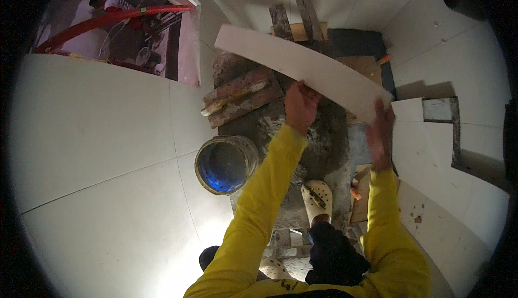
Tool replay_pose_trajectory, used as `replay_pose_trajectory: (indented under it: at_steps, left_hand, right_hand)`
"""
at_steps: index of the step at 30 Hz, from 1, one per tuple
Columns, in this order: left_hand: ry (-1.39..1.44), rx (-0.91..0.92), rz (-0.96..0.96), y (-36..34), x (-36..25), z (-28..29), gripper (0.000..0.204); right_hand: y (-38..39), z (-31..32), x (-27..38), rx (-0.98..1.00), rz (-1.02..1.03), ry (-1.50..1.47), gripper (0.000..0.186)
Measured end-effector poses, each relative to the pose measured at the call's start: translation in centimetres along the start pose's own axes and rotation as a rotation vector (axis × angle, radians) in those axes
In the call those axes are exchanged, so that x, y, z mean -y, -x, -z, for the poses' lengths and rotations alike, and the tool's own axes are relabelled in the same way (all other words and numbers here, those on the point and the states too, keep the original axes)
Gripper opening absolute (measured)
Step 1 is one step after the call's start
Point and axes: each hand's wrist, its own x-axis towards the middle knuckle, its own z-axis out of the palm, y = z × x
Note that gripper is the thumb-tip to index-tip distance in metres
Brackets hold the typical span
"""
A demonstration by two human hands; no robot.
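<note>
A long pale tile strip point(299, 63) is held up in front of me, slanting down from upper left to lower right. My left hand point(302, 108) is closed on its near edge, right of the middle, with the fingertips partly hidden. At the right end of the strip, my right hand point(381, 133) grips it and is slightly blurred. Beyond the left hand lies a mortar-stained float point(237, 98) with a long pale handle, on reddish boards or bricks. Nearer, left of my left forearm, stands a round bucket point(251, 155) with bluish light inside.
Large pale tiles point(102, 136) cover the left wall. At right, tiles have a notched cut-out point(456, 130). Two wooden pieces point(308, 17) lean at the back. An opening at upper left has a red bar point(108, 21) and a person beyond. My pale clog point(317, 201) stands on the rough floor.
</note>
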Motion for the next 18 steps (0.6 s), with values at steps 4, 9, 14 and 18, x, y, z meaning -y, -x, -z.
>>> replay_pose_trajectory:
  at_steps: [4, 9, 14, 18]
  left_hand:
    - [0.037, 0.191, 0.044, 11.2, -0.5, -5.4, 0.043]
    - [-0.097, 0.559, 0.248, 20.6, -1.8, -9.3, 0.075]
    - [-0.021, 0.728, 0.173, 33.9, -6.0, -14.6, 0.072]
    - [0.054, 0.658, -0.028, 42.3, -7.3, -16.8, 0.052]
  right_hand:
    - [13.9, 7.4, 4.2, -0.126, 0.231, 0.289, 0.058]
    - [27.1, 12.6, 6.1, -0.216, 0.599, 0.623, 0.036]
    - [33.5, 8.9, 12.5, -0.223, 1.171, 0.699, 0.034]
    - [37.6, 9.4, 19.5, -0.245, 1.442, 0.932, 0.033]
